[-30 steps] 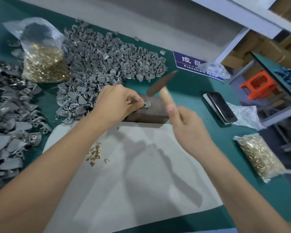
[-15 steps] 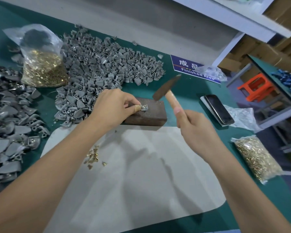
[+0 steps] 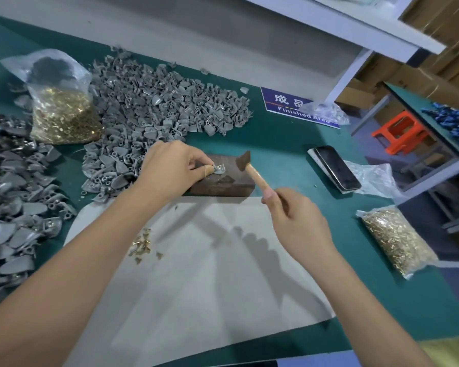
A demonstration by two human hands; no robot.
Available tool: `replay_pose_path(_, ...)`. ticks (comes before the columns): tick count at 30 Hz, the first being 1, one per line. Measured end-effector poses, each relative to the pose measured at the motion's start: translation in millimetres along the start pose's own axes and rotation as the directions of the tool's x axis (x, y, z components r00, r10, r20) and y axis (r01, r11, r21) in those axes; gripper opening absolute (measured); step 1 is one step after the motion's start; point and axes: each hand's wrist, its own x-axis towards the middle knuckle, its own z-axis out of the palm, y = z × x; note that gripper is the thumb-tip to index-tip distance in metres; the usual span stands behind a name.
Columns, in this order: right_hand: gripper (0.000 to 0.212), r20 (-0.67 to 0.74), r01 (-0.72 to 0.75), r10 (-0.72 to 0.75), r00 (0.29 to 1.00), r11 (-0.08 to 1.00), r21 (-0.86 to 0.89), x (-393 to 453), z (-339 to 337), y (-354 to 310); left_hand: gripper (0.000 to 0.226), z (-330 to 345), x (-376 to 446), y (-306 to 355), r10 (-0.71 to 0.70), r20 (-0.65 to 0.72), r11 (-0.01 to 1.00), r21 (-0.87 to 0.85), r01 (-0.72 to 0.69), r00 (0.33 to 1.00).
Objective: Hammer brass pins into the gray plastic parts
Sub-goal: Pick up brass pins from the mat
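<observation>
My left hand (image 3: 174, 168) pinches a small gray plastic part (image 3: 220, 169) with a brass pin in it on top of a rusty metal block (image 3: 223, 184). My right hand (image 3: 300, 223) grips the wooden handle of a small hammer (image 3: 245, 162); its dark head hangs just right of the part, over the block. A few loose brass pins (image 3: 143, 246) lie on the gray mat (image 3: 196, 287). A big heap of gray parts (image 3: 154, 112) lies behind my left hand, and another pile (image 3: 13, 197) at the far left.
A bag of brass pins (image 3: 61, 112) stands at the back left and another bag (image 3: 398, 239) lies at the right edge. A phone (image 3: 334, 168) rests right of the block. A blue "Finished Area" sign (image 3: 289, 104) and a white shelf post (image 3: 347, 75) are behind.
The hammer head has swung down from its raised position toward the block, ending close beside the part. My left hand has stayed on the part.
</observation>
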Motion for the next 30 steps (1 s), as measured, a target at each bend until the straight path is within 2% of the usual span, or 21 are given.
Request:
replay_pose_path(2,0.040,-0.031,0.120,-0.119,0.992,0.993,0.015,-12.4,6.0,7.8,0.011,-0.7,-0.2,1.7,0.001,0.006,1.000,0.017,-0.001,1.000)
replay_pose_path(5,0.031,-0.003,0.292,-0.292,0.956,0.956,-0.026,-29.2,10.5,23.4,0.012,-0.3,-1.3,3.5,-0.001,-0.014,0.999,0.041,0.001,1.000)
replay_pose_path(9,0.025,0.027,0.370,-0.369,0.929,0.923,-0.110,-38.3,14.4,33.7,0.019,-1.1,-3.8,13.7,0.004,0.039,0.983,0.183,-0.011,0.999)
replay_pose_path(11,0.024,0.068,0.347,-0.343,0.937,0.937,-0.050,-38.1,16.4,34.6,0.019,-5.3,-9.3,24.0,-0.004,0.037,0.982,0.187,-0.003,0.999)
replay_pose_path(13,0.026,0.100,0.342,-0.343,0.934,0.939,0.029,-34.5,16.2,34.9,0.015,-13.6,-24.0,33.7,-0.030,0.011,0.996,0.085,0.029,0.999)
replay_pose_path(15,0.025,0.027,0.318,-0.334,0.942,0.917,0.242,-32.3,15.7,26.8,0.008,-26.1,-48.1,40.6,-0.023,-0.042,1.000,-0.013,0.022,0.999)
replay_pose_path(17,0.023,-0.055,0.310,-0.324,0.945,0.823,0.476,-32.7,20.2,6.5,0.005,-38.6,-76.1,44.8,-0.014,-0.080,0.998,-0.057,0.010,0.997)
replay_pose_path(19,0.024,-0.072,0.339,-0.372,0.925,0.730,0.593,-31.4,31.3,-20.8,0.005,-49.3,-100.8,43.1,-0.041,-0.089,0.995,-0.092,0.033,0.995)
replay_pose_path(23,0.021,-0.007,0.349,-0.478,0.878,0.632,0.692,-20.5,65.7,-77.3,0.002,-66.8,-138.0,20.1,-0.165,-0.118,0.983,-0.099,0.154,0.979)
replay_pose_path(28,0.025,0.080,0.398,-0.619,0.781,0.592,0.701,-9.9,110.7,-145.3,0.005,-99.3,-167.8,-25.4,-0.285,-0.236,0.955,0.015,0.296,0.929)
replay_pose_path(30,0.023,0.069,0.455,-0.673,0.736,0.568,0.686,-6.6,122.8,-171.5,0.004,-113.4,-178.9,-41.3,-0.311,-0.297,0.939,0.048,0.340,0.903)
